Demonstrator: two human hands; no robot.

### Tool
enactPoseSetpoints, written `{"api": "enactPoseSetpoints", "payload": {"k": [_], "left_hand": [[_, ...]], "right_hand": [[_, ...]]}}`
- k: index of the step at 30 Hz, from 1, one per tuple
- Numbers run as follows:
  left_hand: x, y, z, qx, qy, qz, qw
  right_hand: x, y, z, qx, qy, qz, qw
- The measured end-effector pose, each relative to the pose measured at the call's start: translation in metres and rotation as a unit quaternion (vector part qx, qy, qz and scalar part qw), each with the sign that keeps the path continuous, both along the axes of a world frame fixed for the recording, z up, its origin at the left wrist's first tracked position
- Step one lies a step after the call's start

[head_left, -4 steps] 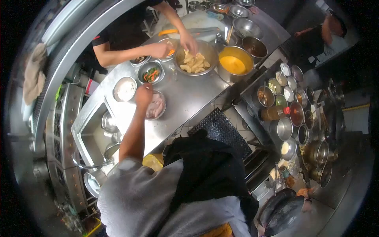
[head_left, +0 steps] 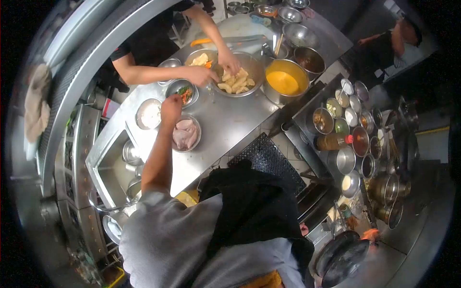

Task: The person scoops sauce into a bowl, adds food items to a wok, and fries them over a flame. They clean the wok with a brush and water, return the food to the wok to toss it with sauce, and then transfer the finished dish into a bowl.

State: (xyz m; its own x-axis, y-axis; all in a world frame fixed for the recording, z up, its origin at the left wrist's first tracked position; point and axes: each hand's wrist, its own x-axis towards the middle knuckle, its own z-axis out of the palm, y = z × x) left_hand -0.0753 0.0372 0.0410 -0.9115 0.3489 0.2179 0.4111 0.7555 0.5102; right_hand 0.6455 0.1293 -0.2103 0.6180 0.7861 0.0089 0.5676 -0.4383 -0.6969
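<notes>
Left hand: from where I stand, the person's left hand (head_left: 171,108) is stretched over the steel worktable (head_left: 230,117). The fingers look bent and gathered; whether they pinch something I cannot tell, because the back of the hand covers them.
Greens and carrot: the greens and orange strips (head_left: 184,94), probably carrot, lie in a small steel bowl (head_left: 195,97) exactly at the fingertips, forward of the knuckles and a little to the right. The hand overlaps the near rim; contact is not clear to me. The bowl is round, so it gives no long axis; the forearm (head_left: 160,156) points almost straight toward it.
Raw meat: pale pieces (head_left: 184,135), perhaps chicken, sit in another bowl just right of the wrist.
White bowl: one bowl with white, powdery-looking content (head_left: 151,115) stands close at the left side.
Right hand: I cannot make it out surely; a pinkish patch (head_left: 304,229) beside the apron (head_left: 245,187) may be it, farther from the greens.
Co-worker: one hand (head_left: 229,62) is in the big bowl of pale yellow pieces (head_left: 235,82), the other (head_left: 202,75) at its rim.
</notes>
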Motion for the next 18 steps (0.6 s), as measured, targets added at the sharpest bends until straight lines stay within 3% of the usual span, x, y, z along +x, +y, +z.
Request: {"api": "enactPoseSetpoints", "payload": {"k": [3,5,8,11,18], "left_hand": [[-0.008,-0.008,-0.035,0.035,-0.031,-0.022,0.999],[-0.017,-0.005,-0.048,0.064,-0.102,0.038,0.992],[-0.030,-0.025,-0.061,0.073,-0.040,0.028,0.996],[-0.046,-0.046,-0.053,0.044,-0.040,0.104,0.993],[-0.057,-0.063,-0.054,0.101,-0.075,0.121,0.985]], "right_hand": [[0.027,-0.015,0.013,0.015,0.039,0.016,0.999],[0.028,-0.014,0.017,-0.028,0.002,0.028,0.999],[0.042,-0.019,0.018,-0.092,-0.023,0.003,0.996],[0.044,-0.026,0.008,-0.151,-0.060,-0.008,0.987],[0.048,-0.014,0.005,-0.166,-0.041,0.080,0.982]]}}
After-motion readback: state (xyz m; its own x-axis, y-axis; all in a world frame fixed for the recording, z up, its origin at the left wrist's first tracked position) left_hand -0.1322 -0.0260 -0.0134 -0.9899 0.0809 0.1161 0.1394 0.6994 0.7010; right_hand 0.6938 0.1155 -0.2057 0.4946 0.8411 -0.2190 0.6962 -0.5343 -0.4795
